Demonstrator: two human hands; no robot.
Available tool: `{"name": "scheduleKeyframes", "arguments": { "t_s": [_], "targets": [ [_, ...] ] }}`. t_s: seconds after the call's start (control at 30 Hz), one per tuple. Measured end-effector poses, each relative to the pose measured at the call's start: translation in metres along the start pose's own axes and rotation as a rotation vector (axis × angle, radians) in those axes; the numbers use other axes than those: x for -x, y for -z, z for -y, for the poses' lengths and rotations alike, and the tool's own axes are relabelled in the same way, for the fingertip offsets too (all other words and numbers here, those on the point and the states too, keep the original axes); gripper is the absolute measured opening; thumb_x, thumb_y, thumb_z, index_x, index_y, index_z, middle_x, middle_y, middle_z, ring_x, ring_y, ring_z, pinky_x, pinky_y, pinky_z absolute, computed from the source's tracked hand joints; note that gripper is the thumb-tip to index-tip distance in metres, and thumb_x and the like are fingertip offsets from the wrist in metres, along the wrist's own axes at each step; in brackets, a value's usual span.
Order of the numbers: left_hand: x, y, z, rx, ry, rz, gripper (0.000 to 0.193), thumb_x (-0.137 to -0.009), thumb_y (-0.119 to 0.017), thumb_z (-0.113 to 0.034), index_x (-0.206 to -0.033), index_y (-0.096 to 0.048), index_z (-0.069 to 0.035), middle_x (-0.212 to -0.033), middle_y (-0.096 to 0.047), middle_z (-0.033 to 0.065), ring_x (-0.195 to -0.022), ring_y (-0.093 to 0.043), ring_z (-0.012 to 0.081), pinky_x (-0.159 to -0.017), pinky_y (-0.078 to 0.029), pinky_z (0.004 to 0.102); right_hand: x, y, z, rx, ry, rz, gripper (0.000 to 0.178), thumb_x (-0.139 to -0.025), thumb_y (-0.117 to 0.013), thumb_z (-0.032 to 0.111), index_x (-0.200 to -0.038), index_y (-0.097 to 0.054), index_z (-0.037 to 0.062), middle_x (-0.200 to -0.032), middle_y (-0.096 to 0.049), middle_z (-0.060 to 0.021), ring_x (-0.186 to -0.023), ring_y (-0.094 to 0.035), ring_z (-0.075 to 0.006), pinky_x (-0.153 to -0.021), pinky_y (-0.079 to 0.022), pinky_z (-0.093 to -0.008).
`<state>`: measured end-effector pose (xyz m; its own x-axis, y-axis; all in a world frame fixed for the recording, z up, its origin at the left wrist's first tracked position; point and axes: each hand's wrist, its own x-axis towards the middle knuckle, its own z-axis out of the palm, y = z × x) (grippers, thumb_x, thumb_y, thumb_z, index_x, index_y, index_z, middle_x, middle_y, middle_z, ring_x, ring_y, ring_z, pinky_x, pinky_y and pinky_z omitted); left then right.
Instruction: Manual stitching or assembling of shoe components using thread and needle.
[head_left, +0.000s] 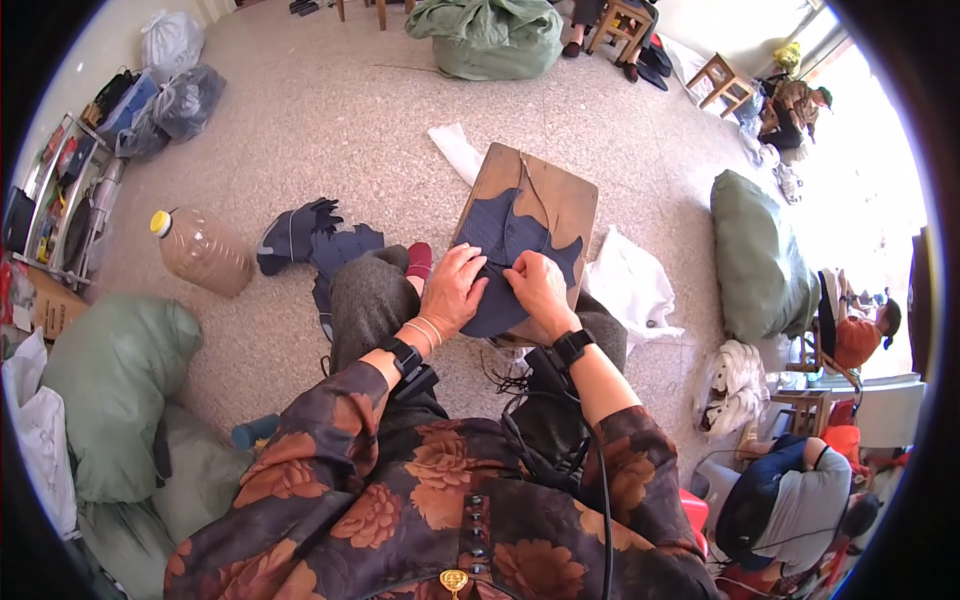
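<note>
A dark blue cut fabric piece (500, 228) with pointed corners lies on a small wooden board (565, 190) in front of my knees. My left hand (455, 290) rests on the fabric's left side, its fingers stretched out and pressing on the cloth. Close beside it, my right hand (540, 290) has its fingers curled in, thumb and forefinger pinched at the fabric near its middle. What lies right under the fingertips is hidden. A thin dark cord (537, 178) trails over the board's far end.
More dark blue pieces (335, 245) lie on the floor to the left, near a large plastic bottle (205, 252) with a yellow cap. White bags (630, 283) lie right of the board. Big green sacks (765, 260) stand around. Other people (790, 500) sit at the right.
</note>
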<state>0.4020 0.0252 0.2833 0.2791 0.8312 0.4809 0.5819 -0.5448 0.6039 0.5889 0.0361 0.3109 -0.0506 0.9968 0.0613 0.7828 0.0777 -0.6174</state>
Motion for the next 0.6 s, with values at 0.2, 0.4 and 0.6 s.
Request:
{"name": "scheduleKeyframes", "arguments": {
  "t_s": [0.2, 0.4, 0.6],
  "targets": [
    [0.002, -0.001, -0.021, -0.012, -0.009, 0.019, 0.048, -0.083, -0.069, -0.015, -0.126, -0.056, 0.001, -0.133, -0.051, 0.0219, -0.127, -0.047, 0.0397, -0.109, -0.039, 0.0442, 0.005, -0.006, -0.009, -0.064, 0.229, -0.154, 0.011, -0.085, -0.065, 0.009, -0.084, -0.056, 0.0029, -0.082, -0.062, -0.0189, -0.080, -0.062, -0.0408, -0.070, -0.050, -0.0485],
    [0.007, 0.007, -0.021, 0.024, -0.089, 0.063, 0.045, -0.082, -0.072, -0.012, -0.123, -0.058, 0.002, -0.129, -0.051, 0.0201, -0.126, -0.047, 0.0393, -0.108, -0.038, 0.0449, 0.009, -0.007, -0.008, -0.133, 0.160, -0.167, 0.012, -0.085, -0.065, 0.008, -0.085, -0.055, 0.0024, -0.082, -0.060, -0.0176, -0.080, -0.061, -0.0392, -0.070, -0.049, -0.0477],
    [0.006, 0.007, -0.018, -0.016, -0.135, 0.108, 0.036, -0.079, -0.072, -0.010, -0.113, -0.063, -0.001, -0.117, -0.052, 0.0163, -0.114, -0.052, 0.0349, -0.107, -0.039, 0.0463, -0.001, 0.001, -0.006, -0.026, 0.182, 0.009, 0.016, -0.084, -0.068, 0.011, -0.079, -0.055, 0.0024, -0.082, -0.060, -0.0164, -0.079, -0.061, -0.0386, -0.069, -0.049, -0.0470]
  ]
}}
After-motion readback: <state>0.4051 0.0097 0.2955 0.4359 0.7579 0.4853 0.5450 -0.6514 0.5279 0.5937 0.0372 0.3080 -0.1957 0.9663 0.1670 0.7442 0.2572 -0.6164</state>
